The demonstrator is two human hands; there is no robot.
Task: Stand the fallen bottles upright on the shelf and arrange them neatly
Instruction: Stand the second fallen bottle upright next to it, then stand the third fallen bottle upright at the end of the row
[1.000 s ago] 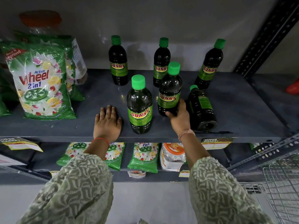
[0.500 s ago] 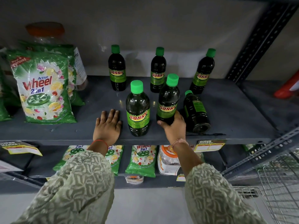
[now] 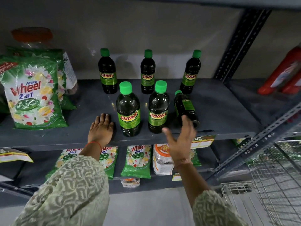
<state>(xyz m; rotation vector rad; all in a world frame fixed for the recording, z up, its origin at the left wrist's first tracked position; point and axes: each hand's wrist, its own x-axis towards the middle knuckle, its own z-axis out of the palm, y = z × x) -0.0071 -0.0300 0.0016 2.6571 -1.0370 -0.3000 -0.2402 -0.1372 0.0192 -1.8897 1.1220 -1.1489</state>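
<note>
- Head view: my left hand [image 3: 101, 128] lies flat, palm down and fingers together, on the front edge of the grey shelf [image 3: 224, 115], holding nothing, just left of the front-left bottle [image 3: 128, 110].
- My right hand [image 3: 180, 141] is raised in front of the shelf edge with fingers spread and grip open, empty; half a second ago it was wrapped round the base of the front-middle bottle [image 3: 157, 108], and now it has let go and drawn back toward me, blurred with motion.
- Front-middle bottle stands upright on its own, beside the front-left one, both near the shelf's front edge.
- One fallen bottle [image 3: 186, 109] is still on its side just right of the front-middle one, cap pointing to the back, round base toward me, partly behind my right fingers.
- Three more stand at the rear: the back-left bottle [image 3: 107, 72], back-middle bottle [image 3: 147, 73] and back-right bottle [image 3: 190, 74], well spaced.
- All the bottles are smooth, glossy dark plastic with rounded shoulders, ribbed bright green caps and green labels.
- Matte painted metal makes the shelf, with a perforated upright [image 3: 236, 46] at the right.
- A crinkly green detergent pouch [image 3: 32, 95] stands at the left, as before.
- Wire mesh of a cart [image 3: 276, 176] shows at the lower right.
</note>
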